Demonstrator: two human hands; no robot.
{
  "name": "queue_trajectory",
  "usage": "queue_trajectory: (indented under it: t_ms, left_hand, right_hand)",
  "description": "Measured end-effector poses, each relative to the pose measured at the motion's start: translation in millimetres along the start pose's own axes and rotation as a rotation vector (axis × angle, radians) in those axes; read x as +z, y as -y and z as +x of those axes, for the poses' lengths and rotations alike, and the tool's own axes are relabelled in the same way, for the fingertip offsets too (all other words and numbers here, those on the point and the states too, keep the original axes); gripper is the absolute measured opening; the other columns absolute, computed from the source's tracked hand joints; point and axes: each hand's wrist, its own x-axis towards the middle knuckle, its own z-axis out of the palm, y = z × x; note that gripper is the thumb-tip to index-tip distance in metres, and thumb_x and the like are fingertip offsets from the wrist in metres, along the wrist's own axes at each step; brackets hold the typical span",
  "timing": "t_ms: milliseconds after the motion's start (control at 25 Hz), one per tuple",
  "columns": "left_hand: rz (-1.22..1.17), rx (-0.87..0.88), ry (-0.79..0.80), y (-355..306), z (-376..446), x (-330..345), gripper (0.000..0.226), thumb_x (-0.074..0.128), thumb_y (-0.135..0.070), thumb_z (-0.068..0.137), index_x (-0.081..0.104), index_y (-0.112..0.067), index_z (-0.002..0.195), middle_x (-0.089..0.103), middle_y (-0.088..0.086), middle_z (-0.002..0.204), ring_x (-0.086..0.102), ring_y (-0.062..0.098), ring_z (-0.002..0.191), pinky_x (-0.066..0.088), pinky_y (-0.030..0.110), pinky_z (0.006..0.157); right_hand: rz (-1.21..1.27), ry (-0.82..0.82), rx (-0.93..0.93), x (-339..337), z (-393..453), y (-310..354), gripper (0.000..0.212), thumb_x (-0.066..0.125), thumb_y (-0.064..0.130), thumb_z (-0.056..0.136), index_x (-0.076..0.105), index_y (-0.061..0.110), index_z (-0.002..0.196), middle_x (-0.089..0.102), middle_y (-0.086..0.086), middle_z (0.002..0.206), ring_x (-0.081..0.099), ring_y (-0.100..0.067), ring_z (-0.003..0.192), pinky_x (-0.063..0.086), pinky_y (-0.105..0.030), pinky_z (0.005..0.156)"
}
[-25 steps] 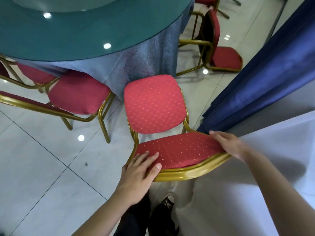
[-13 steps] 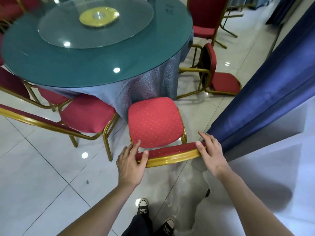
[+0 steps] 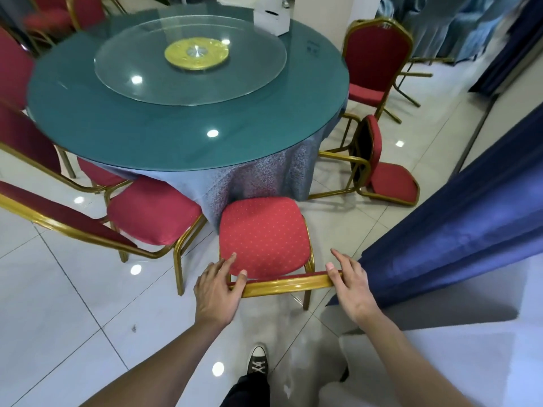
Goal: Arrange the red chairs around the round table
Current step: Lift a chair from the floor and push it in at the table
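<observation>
A red chair with a gold frame stands right in front of me, its seat's front edge against the blue skirt of the round table. My left hand rests on the left end of the chair's gold top rail, thumb over the rail and fingers straight. Over the rail's right end lies my right hand, its fingers also straight. Another red chair stands tucked in to the left. To the right, a red chair lies tipped over on the floor.
An upright red chair stands at the table's far right, and more red chairs line the left side. A glass turntable and a white box sit on the table. A dark blue curtain hangs close on my right.
The chair's back has come upright and the seat has moved in toward the table skirt. Both hands shifted from the backrest's face to its top rail. My view has risen.
</observation>
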Motion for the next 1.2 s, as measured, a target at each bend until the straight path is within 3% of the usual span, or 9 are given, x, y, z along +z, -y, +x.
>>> queue_trajectory:
  t_ms: [120,280,480,640,840,1000,1200]
  left_hand:
    - [-0.025,-0.004,0.023,-1.9,6.9,-3.3,0.073,0.022,-0.076,0.087,0.033,-0.043,0.151,0.042,-0.002,0.154,0.024,0.025,0.148,0.023,0.052,0.118]
    - [-0.052,-0.024,0.035,-6.6,13.1,-9.4,0.057,0.033,-0.065,0.096,0.031,-0.048,0.15,0.037,-0.002,0.157,0.02,0.023,0.15,0.022,0.051,0.119]
    - [0.024,-0.008,-0.032,-18.1,-3.0,-1.2,0.056,0.005,-0.07,0.096,0.028,-0.057,0.146,0.035,-0.01,0.157,0.017,0.016,0.151,0.009,0.051,0.122]
    - [0.046,-0.065,-0.134,-34.2,-10.8,10.0,0.064,-0.001,-0.072,0.094,0.027,-0.054,0.149,0.026,-0.014,0.161,0.006,0.01,0.152,-0.006,0.045,0.122]
    - [0.025,-0.111,-0.261,-54.1,12.7,19.2,0.069,0.0,-0.07,0.095,0.038,-0.046,0.147,0.035,-0.006,0.158,0.017,0.018,0.151,0.005,0.052,0.123]
    - [0.058,-0.125,-0.271,-62.2,46.9,16.8,0.072,0.002,-0.068,0.094,0.041,-0.039,0.147,0.038,-0.001,0.156,0.023,0.022,0.149,0.011,0.056,0.12]
    - [-0.021,-0.166,-0.375,-89.1,81.1,23.7,0.061,0.015,-0.063,0.095,0.047,-0.043,0.142,0.045,-0.003,0.152,0.028,0.02,0.145,0.014,0.051,0.119]
  right_hand:
    - [-0.013,-0.005,-0.016,0.1,8.2,4.0,0.07,0.023,0.081,0.09,0.026,0.052,0.154,0.025,0.007,0.161,0.014,-0.016,0.148,0.021,-0.051,0.122]
    - [-0.051,0.019,-0.054,-5.0,16.6,11.5,0.064,0.024,0.073,0.095,0.026,0.05,0.155,0.027,0.005,0.159,0.017,-0.016,0.147,0.023,-0.052,0.122]
    - [-0.107,0.06,-0.15,-9.9,20.1,-0.6,0.066,0.017,0.082,0.092,0.015,0.06,0.153,0.022,0.013,0.161,0.018,-0.015,0.148,0.024,-0.06,0.119]
    - [-0.131,0.092,-0.209,-9.4,31.2,-5.7,0.065,0.013,0.087,0.088,0.005,0.068,0.149,0.017,0.017,0.162,0.015,-0.014,0.148,0.021,-0.055,0.12]
    - [-0.131,0.122,-0.266,-19.8,64.6,-6.4,0.065,0.015,0.087,0.089,0.003,0.067,0.15,0.006,0.023,0.164,0.011,-0.017,0.151,0.017,-0.054,0.119]
    - [-0.149,0.151,-0.321,-30.4,99.0,5.9,0.061,0.017,0.082,0.093,0.004,0.066,0.151,0.012,0.012,0.166,0.013,-0.015,0.15,0.018,-0.054,0.122]
    - [-0.149,0.137,-0.333,-52.0,146.1,19.4,0.061,0.018,0.083,0.093,0.009,0.065,0.151,0.012,0.017,0.164,0.015,-0.016,0.15,0.019,-0.054,0.122]
